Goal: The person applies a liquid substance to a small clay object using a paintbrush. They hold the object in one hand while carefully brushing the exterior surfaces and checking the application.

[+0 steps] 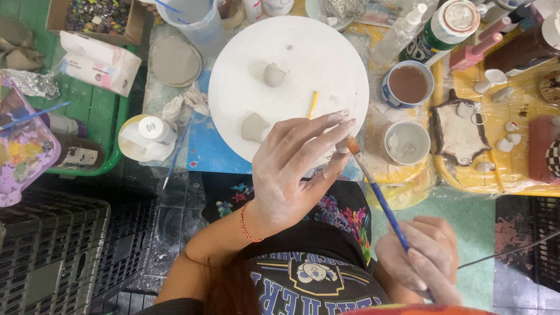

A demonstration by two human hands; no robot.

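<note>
The blue-handled paintbrush with an orange ferrule (379, 198) lies on a slant, its long axis running from the lower right up to the upper left, bristle end uppermost and pointing at the tips of the left fingers. The right hand (423, 259) grips the lower end of the handle, its clay-dusted fingers (429, 274) curled and pressed together around it. The brush tip touches a small pale lump of clay (342, 147), which the left hand (291, 172) pinches between thumb and fingertips; the remaining left fingers (326, 125) are stretched out and lightly spread, whitened with clay, and a red cord bracelet (247, 224) circles the wrist.

Just beyond the left fingertips lies a round white work board (326, 58) on the counter (373, 163). On it, beside the knuckles, sits a grey wedge of clay (254, 127); farther off from the fingers is a small grey clay dome (273, 74), and a thin yellow stick (313, 104) lies close above the index finger. To the right of the fingertips stands a white bowl with grey residue (407, 142), and past it a blue-patterned cup of brown liquid (408, 84). Well apart to the left of the hand is a purple paint palette (23, 154).
</note>
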